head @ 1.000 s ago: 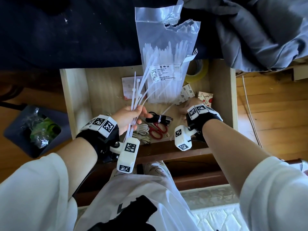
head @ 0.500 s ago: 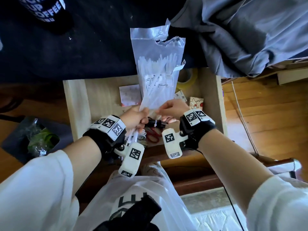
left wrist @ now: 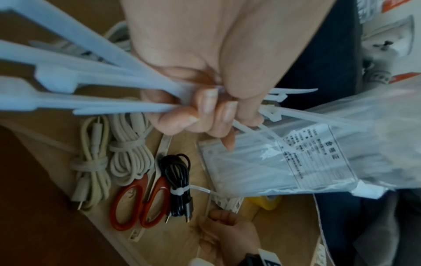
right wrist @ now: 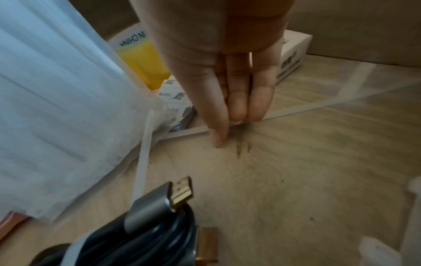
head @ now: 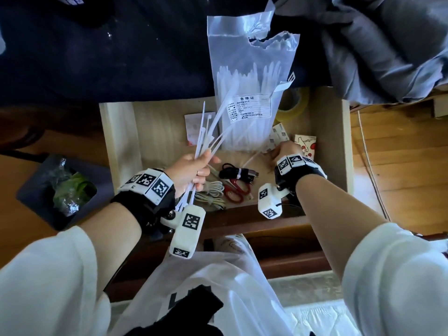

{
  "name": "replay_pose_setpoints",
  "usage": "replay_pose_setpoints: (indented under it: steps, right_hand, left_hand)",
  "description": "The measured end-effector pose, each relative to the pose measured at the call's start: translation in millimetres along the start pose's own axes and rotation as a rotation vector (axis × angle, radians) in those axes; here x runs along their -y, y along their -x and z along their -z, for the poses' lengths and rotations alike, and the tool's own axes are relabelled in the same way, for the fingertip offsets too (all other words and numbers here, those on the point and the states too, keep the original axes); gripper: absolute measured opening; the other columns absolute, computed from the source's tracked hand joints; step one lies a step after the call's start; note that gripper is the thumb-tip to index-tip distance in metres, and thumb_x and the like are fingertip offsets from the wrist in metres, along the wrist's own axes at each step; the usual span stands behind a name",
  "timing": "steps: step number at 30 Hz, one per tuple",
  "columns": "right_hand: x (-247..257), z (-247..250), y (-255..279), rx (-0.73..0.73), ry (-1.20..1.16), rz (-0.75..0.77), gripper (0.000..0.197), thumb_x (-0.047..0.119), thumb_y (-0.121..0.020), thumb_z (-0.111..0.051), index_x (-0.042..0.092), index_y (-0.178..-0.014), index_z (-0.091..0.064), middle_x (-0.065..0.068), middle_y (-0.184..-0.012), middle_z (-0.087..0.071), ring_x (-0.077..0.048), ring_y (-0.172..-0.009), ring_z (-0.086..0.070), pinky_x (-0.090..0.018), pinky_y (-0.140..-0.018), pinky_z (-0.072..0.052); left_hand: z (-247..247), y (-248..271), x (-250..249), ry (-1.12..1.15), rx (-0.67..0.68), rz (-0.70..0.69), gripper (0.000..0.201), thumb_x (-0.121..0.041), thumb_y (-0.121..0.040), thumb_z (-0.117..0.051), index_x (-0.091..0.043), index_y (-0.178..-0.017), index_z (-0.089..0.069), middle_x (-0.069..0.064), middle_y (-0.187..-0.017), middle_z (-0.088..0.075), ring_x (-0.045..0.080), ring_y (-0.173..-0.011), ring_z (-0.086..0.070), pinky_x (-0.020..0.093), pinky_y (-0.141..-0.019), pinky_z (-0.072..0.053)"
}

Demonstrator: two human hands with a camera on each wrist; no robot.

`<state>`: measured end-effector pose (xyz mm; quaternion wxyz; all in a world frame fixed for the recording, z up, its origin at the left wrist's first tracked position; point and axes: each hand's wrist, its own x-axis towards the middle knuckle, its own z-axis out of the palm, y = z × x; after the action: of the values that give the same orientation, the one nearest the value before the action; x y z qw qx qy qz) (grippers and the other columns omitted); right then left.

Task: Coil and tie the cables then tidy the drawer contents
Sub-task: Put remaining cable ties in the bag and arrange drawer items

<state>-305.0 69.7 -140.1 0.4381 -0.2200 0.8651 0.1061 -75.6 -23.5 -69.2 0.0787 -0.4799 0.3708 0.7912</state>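
My left hand (head: 191, 170) grips a fanned bundle of white zip ties (head: 208, 132) above the open wooden drawer (head: 121, 141); the left wrist view shows its fingers (left wrist: 205, 111) curled round the bundle of zip ties (left wrist: 79, 84). My right hand (head: 283, 152) reaches down at the drawer's right. Its straight fingertips (right wrist: 234, 111) rest on a loose zip tie (right wrist: 296, 109) lying on the drawer floor. A coiled black cable (head: 238, 174) bound with a white tie lies in the middle. Tied white cables (head: 211, 192) lie left of it.
A clear bag of zip ties (head: 249, 93) leans against the drawer's back edge. Red-handled scissors (head: 236, 190) lie beside the cables. A yellow tape roll (head: 294, 103) and small boxes (head: 305, 146) sit at the back right. Grey cloth (head: 375, 44) hangs above.
Half a second ago my right hand was up beside the left hand at the bundle. It has dropped back to the drawer floor on the right. The left hand keeps its grip.
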Motion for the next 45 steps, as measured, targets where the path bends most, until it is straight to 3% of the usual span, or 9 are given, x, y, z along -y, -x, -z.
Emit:
replay_pose_setpoints:
  steps: [9, 16, 20, 23, 26, 29, 33, 42, 45]
  right_hand:
    - [0, 3, 9, 0.145, 0.102, 0.024, 0.048, 0.021, -0.083, -0.069, 0.006, -0.126, -0.055, -0.013, -0.126, -0.057, -0.031, -0.116, -0.054, -0.037, -0.099, -0.045]
    - [-13, 32, 55, 0.399, -0.222, 0.096, 0.02, 0.003, -0.088, -0.057, -0.001, -0.108, -0.059, -0.001, -0.066, -0.054, -0.013, -0.062, -0.052, -0.019, -0.052, -0.043]
    - [-9, 55, 85, 0.4, -0.55, 0.301, 0.014, -0.002, -0.085, -0.061, 0.01, -0.077, -0.06, -0.002, -0.063, -0.065, -0.012, -0.06, -0.061, -0.018, -0.055, -0.05]
    - [1, 63, 102, 0.307, -0.816, 0.386, 0.013, -0.002, -0.083, -0.064, 0.009, -0.079, -0.057, 0.0, -0.059, -0.067, -0.01, -0.057, -0.066, -0.023, -0.062, -0.057]
    - [13, 69, 117, 0.323, -0.922, 0.461, 0.011, -0.002, -0.084, -0.062, 0.006, -0.083, -0.054, -0.006, -0.065, -0.07, -0.016, -0.062, -0.069, -0.024, -0.062, -0.058]
    - [20, 72, 125, 0.266, -0.93, 0.503, 0.013, -0.003, -0.081, -0.066, -0.001, -0.089, -0.056, -0.006, -0.065, -0.07, -0.014, -0.061, -0.068, -0.023, -0.06, -0.057]
    - [25, 72, 127, 0.217, -0.877, 0.502, 0.018, 0.002, -0.079, -0.07, -0.004, -0.093, -0.06, -0.003, -0.067, -0.071, -0.011, -0.061, -0.066, -0.023, -0.063, -0.057]
    - [17, 18, 93, 0.429, -0.476, 0.049, 0.021, 0.01, -0.096, -0.044, 0.009, -0.075, -0.048, -0.001, -0.053, -0.052, -0.009, -0.043, -0.047, -0.014, -0.037, -0.037]
    - [14, -9, 67, 0.375, -0.124, 0.024, 0.008, 0.007, -0.085, -0.053, 0.01, -0.079, -0.058, -0.008, -0.06, -0.057, -0.017, -0.051, -0.056, -0.024, -0.05, -0.05]
  left_hand:
    - [7, -2, 0, 0.054, -0.029, 0.013, 0.029, -0.037, -0.092, -0.049, -0.011, -0.095, -0.06, -0.009, -0.046, -0.029, 0.004, -0.037, -0.026, 0.017, -0.041, -0.029]
    - [-7, 0, -7, 0.042, 0.044, 0.021, 0.027, -0.028, -0.095, -0.048, -0.01, -0.094, -0.067, -0.009, -0.041, -0.026, 0.005, -0.034, -0.026, 0.018, -0.039, -0.03]
    - [-23, 1, -13, 0.057, 0.112, -0.022, 0.028, -0.022, -0.099, -0.042, -0.007, -0.101, -0.065, -0.003, -0.056, -0.052, 0.006, -0.044, -0.047, 0.018, -0.042, -0.039]
    - [-35, 5, -22, -0.017, 0.151, -0.081, 0.024, -0.027, -0.096, -0.045, -0.013, -0.107, -0.061, 0.003, -0.088, -0.067, 0.013, -0.078, -0.065, 0.023, -0.065, -0.053]
    - [-43, 9, -32, -0.118, 0.219, -0.152, 0.061, -0.051, -0.073, -0.06, -0.011, -0.119, -0.057, 0.011, -0.114, -0.065, 0.026, -0.109, -0.061, 0.039, -0.095, -0.049]
    - [-49, 11, -36, -0.128, 0.273, -0.2, 0.085, -0.059, -0.065, -0.071, 0.0, -0.123, -0.053, 0.012, -0.096, -0.07, 0.023, -0.088, -0.068, 0.029, -0.076, -0.053]
    - [-48, 6, -37, -0.06, 0.226, -0.158, 0.031, -0.034, -0.093, -0.046, -0.006, -0.105, -0.053, -0.009, -0.05, -0.049, 0.005, -0.043, -0.041, 0.019, -0.052, -0.038]
    - [11, 10, -11, -0.06, 0.1, -0.11, 0.034, -0.036, -0.085, -0.053, -0.012, -0.105, -0.066, -0.005, -0.055, -0.031, 0.006, -0.04, -0.025, 0.017, -0.037, -0.021]
    - [23, 12, -1, -0.034, 0.075, -0.076, 0.031, -0.034, -0.093, -0.047, -0.013, -0.104, -0.067, -0.008, -0.05, -0.031, 0.006, -0.039, -0.025, 0.017, -0.037, -0.021]
